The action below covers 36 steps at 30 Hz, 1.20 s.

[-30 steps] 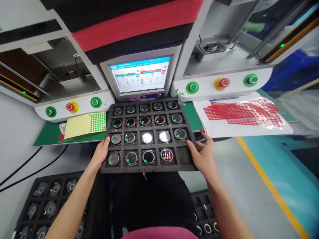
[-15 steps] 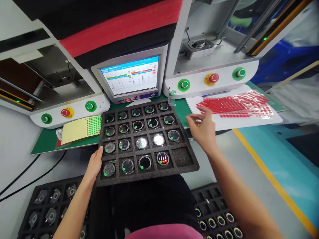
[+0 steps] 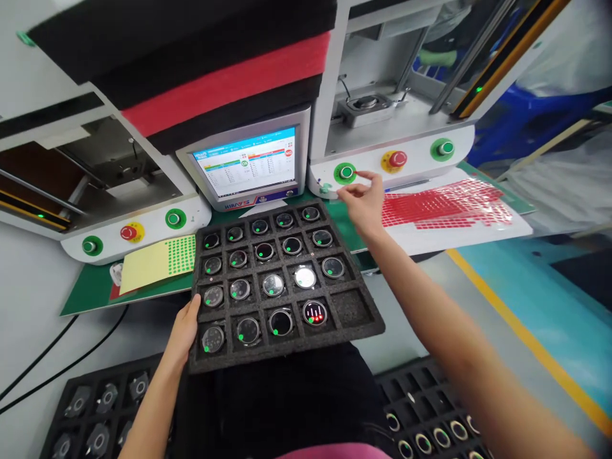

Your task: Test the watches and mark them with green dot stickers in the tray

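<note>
My left hand (image 3: pixel 185 325) grips the left edge of a black foam tray (image 3: pixel 291 349), which tilts above my lap. Round watch modules (image 3: pixel 280 322) with small green dot stickers fill the tray's pockets, apart from the front right one. One watch (image 3: pixel 314 313) shows a lit display with white bars and red marks. My right hand (image 3: pixel 366 203) reaches past the tray's far right corner, index finger stretched toward the green button (image 3: pixel 346 173) and apart from the thumb. A tiny red spot shows at that fingertip; whether it is a sticker I cannot tell.
Behind the tray stands a monitor (image 3: pixel 246 166) between two test machines. Red stickers (image 3: pixel 440 204) lie on white paper at right, a yellow sheet of green dots (image 3: pixel 157 262) at left. Lower down are two more trays, one with metal parts (image 3: pixel 108 398), one with rings (image 3: pixel 423 441).
My right hand has moved left and up, from beside the red stickers to the green button. The view has shifted slightly, while my left hand keeps hold of the tray.
</note>
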Each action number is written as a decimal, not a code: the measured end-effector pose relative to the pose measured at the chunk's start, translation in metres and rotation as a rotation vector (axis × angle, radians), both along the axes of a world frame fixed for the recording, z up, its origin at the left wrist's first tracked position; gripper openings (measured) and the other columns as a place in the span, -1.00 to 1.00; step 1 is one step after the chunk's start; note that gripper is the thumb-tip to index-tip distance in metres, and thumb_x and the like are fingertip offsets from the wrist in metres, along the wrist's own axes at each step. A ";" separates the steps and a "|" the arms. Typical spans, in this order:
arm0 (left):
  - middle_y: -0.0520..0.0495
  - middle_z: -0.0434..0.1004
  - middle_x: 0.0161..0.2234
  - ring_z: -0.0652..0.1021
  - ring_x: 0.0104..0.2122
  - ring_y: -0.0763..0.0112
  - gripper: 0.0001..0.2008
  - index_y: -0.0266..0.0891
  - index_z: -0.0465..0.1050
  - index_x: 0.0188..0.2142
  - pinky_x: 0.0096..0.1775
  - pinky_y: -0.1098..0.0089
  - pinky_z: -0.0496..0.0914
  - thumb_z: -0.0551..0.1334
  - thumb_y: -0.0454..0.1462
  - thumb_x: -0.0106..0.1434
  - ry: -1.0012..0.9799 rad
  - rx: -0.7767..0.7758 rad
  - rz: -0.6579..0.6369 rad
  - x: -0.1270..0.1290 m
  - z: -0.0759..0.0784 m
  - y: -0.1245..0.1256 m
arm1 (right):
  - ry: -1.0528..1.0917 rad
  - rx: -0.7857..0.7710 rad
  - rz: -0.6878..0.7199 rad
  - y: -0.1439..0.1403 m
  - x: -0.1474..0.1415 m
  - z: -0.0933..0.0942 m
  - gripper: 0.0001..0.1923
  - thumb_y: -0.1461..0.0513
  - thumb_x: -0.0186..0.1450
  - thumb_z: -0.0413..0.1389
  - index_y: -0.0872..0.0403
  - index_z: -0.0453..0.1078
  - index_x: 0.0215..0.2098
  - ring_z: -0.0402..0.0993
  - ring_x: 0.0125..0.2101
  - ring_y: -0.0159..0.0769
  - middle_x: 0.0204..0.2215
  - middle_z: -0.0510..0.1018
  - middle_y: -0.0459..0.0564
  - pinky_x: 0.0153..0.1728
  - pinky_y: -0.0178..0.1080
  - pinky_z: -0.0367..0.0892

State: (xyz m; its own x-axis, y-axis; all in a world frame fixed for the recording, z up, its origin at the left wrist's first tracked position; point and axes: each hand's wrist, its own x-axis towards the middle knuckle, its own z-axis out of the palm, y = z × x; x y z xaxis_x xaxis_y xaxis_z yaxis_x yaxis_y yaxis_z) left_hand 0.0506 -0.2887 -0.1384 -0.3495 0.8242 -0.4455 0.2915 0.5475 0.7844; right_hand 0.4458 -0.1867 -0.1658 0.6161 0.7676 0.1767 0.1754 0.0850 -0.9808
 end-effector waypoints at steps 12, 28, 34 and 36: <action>-0.19 0.70 -0.34 0.66 -0.14 0.11 -0.68 -0.38 0.62 -0.26 0.07 0.21 0.45 0.20 -0.15 0.34 -0.030 0.035 0.069 -0.003 -0.017 0.002 | 0.089 -0.001 0.079 -0.115 -0.008 0.005 -0.47 0.17 -0.05 0.33 -0.05 0.20 -0.18 0.35 -0.72 -0.40 -0.55 0.51 -0.28 -0.64 -0.30 0.33; -0.17 0.67 -0.35 0.64 -0.20 0.09 -0.65 -0.33 0.55 -0.33 0.01 0.19 0.46 0.31 -0.04 0.17 -0.080 0.057 0.112 0.004 -0.021 0.018 | -0.103 0.022 -0.036 -0.067 0.019 0.032 -0.43 0.18 -0.03 0.28 -0.03 0.12 -0.13 0.33 -0.69 -0.35 -0.46 0.51 -0.15 -0.64 -0.23 0.32; -0.24 0.68 -0.20 0.67 -0.17 0.09 -0.78 -0.29 0.50 -0.16 0.05 0.07 0.48 0.19 -0.21 0.29 -0.139 -0.090 0.120 0.009 -0.002 0.017 | -0.187 0.023 -0.182 0.051 0.103 0.064 -0.50 0.41 0.16 0.17 0.07 0.13 0.02 0.34 -0.66 -0.42 -0.39 0.51 -0.08 -0.60 -0.29 0.31; -0.25 0.65 -0.06 0.63 -0.01 0.07 -0.76 -0.25 0.48 -0.13 0.16 0.06 0.40 0.21 -0.18 0.28 -0.095 -0.141 0.163 0.009 0.002 0.018 | -0.215 0.019 -0.210 0.091 0.128 0.068 -0.55 0.39 0.26 0.16 0.12 0.17 0.07 0.35 -0.62 -0.47 -0.36 0.50 -0.10 -0.58 -0.34 0.34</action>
State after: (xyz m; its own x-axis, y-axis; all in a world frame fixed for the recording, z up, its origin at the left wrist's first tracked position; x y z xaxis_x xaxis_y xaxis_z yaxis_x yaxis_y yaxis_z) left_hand 0.0598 -0.2712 -0.1365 -0.4238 0.6877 -0.5894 0.1186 0.6873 0.7167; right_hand 0.5736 -0.0957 -0.0975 0.7080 0.6226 0.3333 0.3945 0.0427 -0.9179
